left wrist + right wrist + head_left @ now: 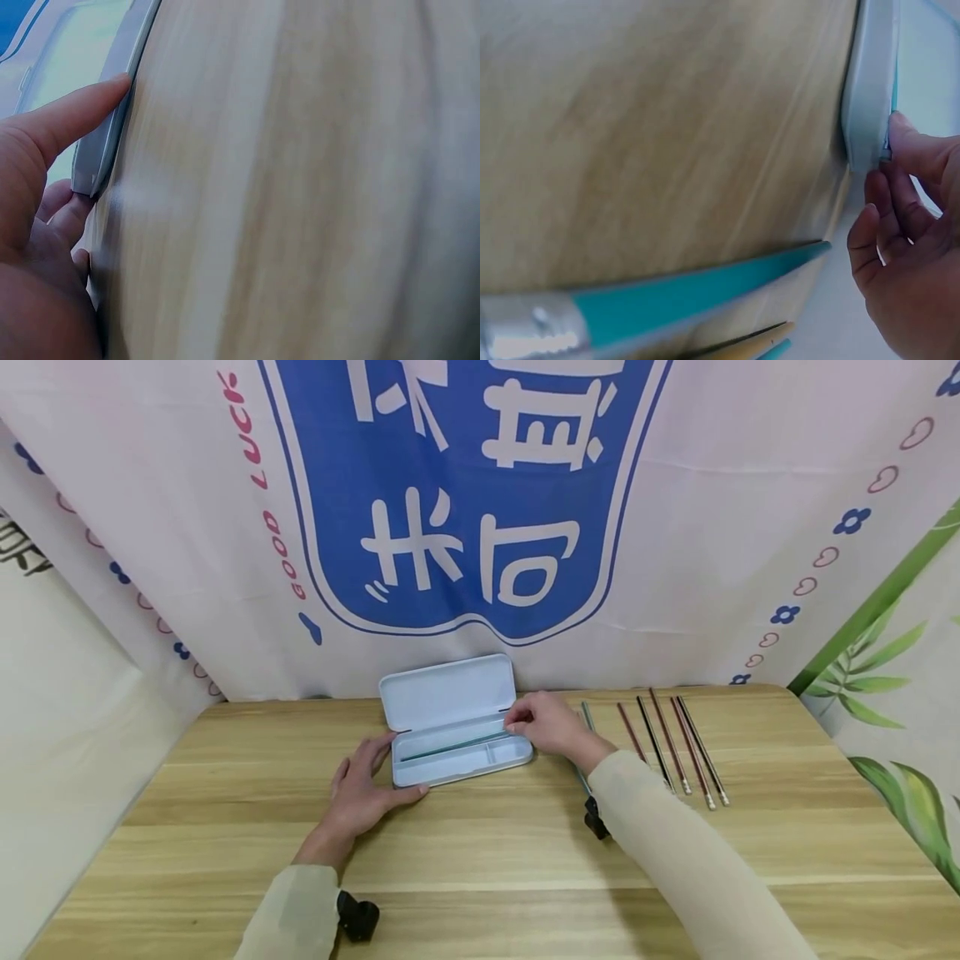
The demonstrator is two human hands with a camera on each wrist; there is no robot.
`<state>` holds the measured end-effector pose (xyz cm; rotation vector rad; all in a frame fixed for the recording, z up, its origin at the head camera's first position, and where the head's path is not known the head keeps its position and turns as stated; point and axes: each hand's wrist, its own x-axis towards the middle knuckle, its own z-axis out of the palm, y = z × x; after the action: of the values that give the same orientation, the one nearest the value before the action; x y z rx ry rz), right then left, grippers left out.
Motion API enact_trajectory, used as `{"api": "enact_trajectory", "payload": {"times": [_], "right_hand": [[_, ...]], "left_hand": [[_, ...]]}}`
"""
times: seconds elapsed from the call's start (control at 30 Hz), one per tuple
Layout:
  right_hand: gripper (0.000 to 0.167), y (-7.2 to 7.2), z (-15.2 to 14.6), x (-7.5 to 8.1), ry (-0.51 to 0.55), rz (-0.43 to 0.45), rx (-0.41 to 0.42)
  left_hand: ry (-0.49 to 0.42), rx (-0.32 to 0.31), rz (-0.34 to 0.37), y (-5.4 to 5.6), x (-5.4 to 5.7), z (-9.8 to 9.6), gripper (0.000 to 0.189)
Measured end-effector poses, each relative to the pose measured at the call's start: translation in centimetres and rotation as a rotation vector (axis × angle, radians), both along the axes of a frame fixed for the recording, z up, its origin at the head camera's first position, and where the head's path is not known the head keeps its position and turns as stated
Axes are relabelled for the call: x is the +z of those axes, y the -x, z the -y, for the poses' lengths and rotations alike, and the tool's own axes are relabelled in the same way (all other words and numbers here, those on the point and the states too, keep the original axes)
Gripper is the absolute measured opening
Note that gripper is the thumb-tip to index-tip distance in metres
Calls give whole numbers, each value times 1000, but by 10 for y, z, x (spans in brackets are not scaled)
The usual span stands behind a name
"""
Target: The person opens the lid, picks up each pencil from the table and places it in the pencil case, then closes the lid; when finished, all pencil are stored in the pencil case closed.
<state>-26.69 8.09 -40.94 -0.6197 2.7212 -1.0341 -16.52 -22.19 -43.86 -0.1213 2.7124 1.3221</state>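
An open light-blue pencil case lies on the wooden table, its lid tilted back against the cloth. My left hand holds the case's left end, thumb on the front edge and fingers around the side. Inside the long rear compartment lies a teal pencil. At the case's right end, my right hand pinches the pencil's end between thumb and fingers. In the right wrist view, the right hand partly hides that end.
Beneath the right forearm lies another teal pencil, large in the right wrist view with its silver ferrule. A yellow-orange pencil is beside it. Several dark red and black pencils with white erasers lie farther right. A printed cloth hangs behind.
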Motion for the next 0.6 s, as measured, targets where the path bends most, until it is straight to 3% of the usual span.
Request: {"api": "enact_trajectory", "payload": {"times": [0.6], "right_hand": [[8, -3, 10, -2, -53, 14, -42]], "left_hand": [[12, 6, 3, -2, 0, -3, 103]]}}
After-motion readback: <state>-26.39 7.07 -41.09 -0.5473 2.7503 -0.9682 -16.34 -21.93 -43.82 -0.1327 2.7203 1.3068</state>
